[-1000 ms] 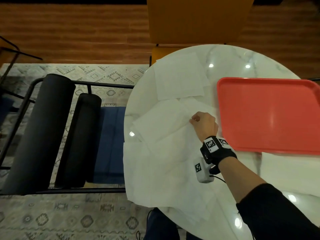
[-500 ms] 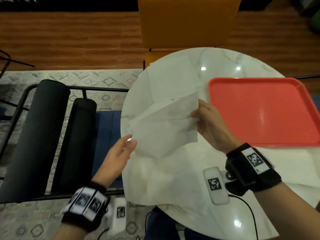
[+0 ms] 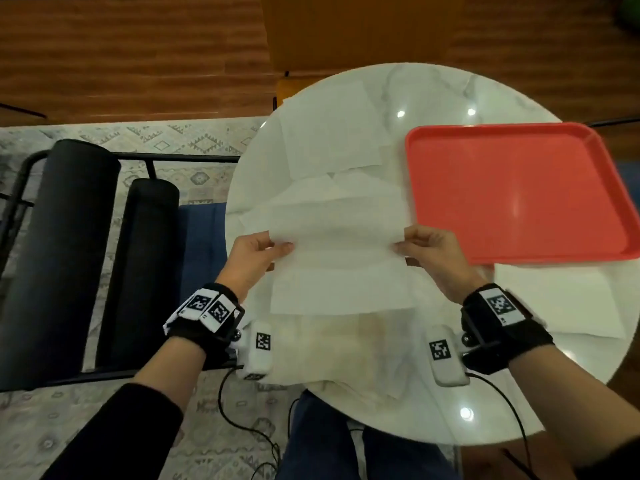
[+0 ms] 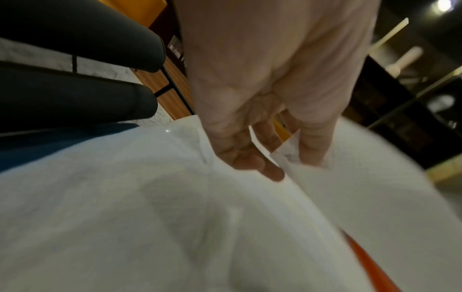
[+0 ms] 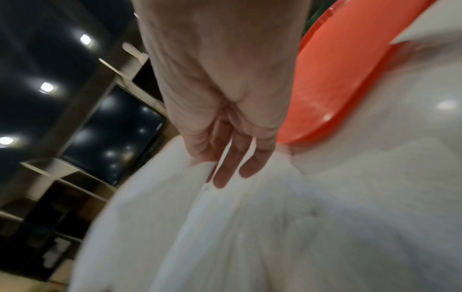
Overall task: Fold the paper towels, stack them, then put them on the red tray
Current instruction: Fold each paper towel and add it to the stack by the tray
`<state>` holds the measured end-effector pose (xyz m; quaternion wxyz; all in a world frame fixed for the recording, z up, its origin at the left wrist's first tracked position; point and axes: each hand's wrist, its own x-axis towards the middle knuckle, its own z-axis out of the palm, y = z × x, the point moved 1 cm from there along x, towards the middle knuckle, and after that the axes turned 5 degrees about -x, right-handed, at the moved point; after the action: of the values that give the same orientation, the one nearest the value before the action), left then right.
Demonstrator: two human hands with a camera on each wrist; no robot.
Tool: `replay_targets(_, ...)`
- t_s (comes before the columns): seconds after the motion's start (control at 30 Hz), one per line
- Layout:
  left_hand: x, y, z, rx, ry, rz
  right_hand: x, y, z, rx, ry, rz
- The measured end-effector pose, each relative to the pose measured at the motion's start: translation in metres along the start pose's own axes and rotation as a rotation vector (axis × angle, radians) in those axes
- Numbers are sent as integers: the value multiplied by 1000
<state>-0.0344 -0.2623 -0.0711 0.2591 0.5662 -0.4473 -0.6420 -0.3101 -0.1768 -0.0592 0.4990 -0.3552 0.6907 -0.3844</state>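
I hold one white paper towel [image 3: 337, 254] spread above the round marble table [image 3: 433, 88]. My left hand [image 3: 258, 252] pinches its left edge and my right hand [image 3: 427, 249] pinches its right edge. In the left wrist view the thumb and fingers [image 4: 252, 164] clamp the sheet [image 4: 362, 197]; in the right wrist view the fingers [image 5: 232, 166] lie under the sheet [image 5: 250, 227]. Several more loose towels [image 3: 329, 140] lie overlapping beneath. The red tray [image 3: 512, 192] sits at the right, with nothing on it.
Another flat towel [image 3: 561, 299] lies on the table near the tray's front edge. A black metal rack with padded rolls [image 3: 62, 258] stands left of the table. An orange chair [image 3: 360, 32] stands behind it. Cables hang by my knees.
My right hand lifted a towel off the pile. My left hand came in and took its left edge, and the sheet is now stretched flat between both hands, closer to me.
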Motion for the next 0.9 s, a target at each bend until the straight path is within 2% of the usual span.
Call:
replay_targets(0.1,7,-22,4,66,49,65,8,23,5,-46,64,-17)
replay_targets(0.17,10,-35,2,221,48,151,10,34,9,-71,85,-34)
replay_targets(0.27,11,-51,-4,483,-29,267,10,41,11,-133,103,-62)
replay_targets(0.37,7,-56,-9,691,6,334,11,46,8,-324,123,-92)
replay_targets(0.47,-4,-49,-5,733,101,396,8,38,6,-555,273,-142)
replay_targets(0.53,-12,-45,9,723,96,468,2,27,19,-633,311,-257)
replay_targets(0.57,-15,-44,21,748,57,507,-1,25,31,-659,272,-322)
replay_targets(0.63,-19,-47,48,871,-58,534,-9,27,62,-716,77,-394)
replay_targets(0.73,-20,-65,72,1144,-175,341,-21,44,98,-824,-245,-327)
replay_targets(0.8,-18,-82,69,1286,-173,277,-22,59,100,-945,-312,-275)
replay_targets(0.9,-13,-96,58,1305,-123,327,-18,74,81,-1122,-248,-268)
